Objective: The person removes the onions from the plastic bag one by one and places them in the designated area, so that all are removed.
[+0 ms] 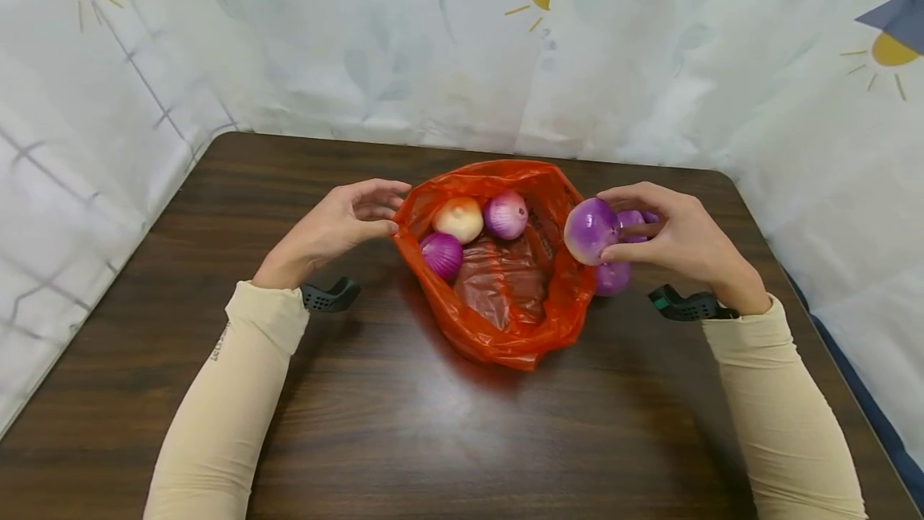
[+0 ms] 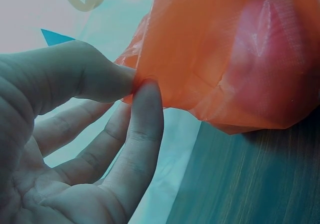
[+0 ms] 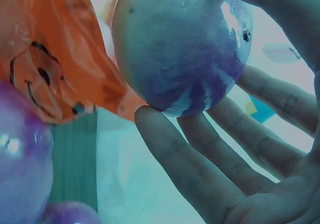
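A red plastic bag (image 1: 505, 343) stands with its mouth wide on the table. Inside it lie a pale onion (image 1: 459, 219), a pink-purple onion (image 1: 506, 215) and a dark purple onion (image 1: 441, 255). My left hand (image 1: 346, 219) pinches the bag's left rim between thumb and forefinger, plain in the left wrist view. With thumb and fingertips, my right hand (image 1: 667, 235) holds a shiny purple onion (image 1: 590, 231) at the bag's right rim. Other purple onions (image 1: 613, 279) lie beneath and behind that hand, beside the bag, partly hidden.
The dark wooden table (image 1: 447, 456) has its back edge close to a white printed curtain (image 1: 447, 46). Curtain also hangs along the left and right sides. Each wrist wears a dark strap (image 1: 328, 295).
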The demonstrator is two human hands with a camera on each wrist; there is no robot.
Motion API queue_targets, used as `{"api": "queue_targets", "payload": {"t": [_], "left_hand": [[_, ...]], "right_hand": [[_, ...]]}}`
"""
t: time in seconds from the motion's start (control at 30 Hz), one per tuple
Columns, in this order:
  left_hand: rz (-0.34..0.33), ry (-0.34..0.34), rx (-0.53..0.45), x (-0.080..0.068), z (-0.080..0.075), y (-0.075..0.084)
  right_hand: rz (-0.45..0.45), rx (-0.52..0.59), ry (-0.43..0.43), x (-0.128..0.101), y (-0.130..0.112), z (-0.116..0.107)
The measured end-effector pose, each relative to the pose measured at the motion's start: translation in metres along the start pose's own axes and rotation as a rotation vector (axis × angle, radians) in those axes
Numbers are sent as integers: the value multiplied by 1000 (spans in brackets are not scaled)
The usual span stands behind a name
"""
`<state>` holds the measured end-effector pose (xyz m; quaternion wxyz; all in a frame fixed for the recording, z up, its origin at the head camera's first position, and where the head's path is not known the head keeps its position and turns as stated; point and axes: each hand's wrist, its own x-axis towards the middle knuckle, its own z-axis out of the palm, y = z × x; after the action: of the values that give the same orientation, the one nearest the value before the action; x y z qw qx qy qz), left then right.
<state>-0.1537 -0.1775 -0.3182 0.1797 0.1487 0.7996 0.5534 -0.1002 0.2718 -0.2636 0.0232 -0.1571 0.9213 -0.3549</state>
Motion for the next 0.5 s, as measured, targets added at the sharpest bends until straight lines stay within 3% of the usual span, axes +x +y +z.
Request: {"api": "queue_targets", "payload": {"t": [0.5], "left_hand": [[-3,2,-12,-1,1,2]], "right_hand": [[42,80,68,-25,28,-22]]}}
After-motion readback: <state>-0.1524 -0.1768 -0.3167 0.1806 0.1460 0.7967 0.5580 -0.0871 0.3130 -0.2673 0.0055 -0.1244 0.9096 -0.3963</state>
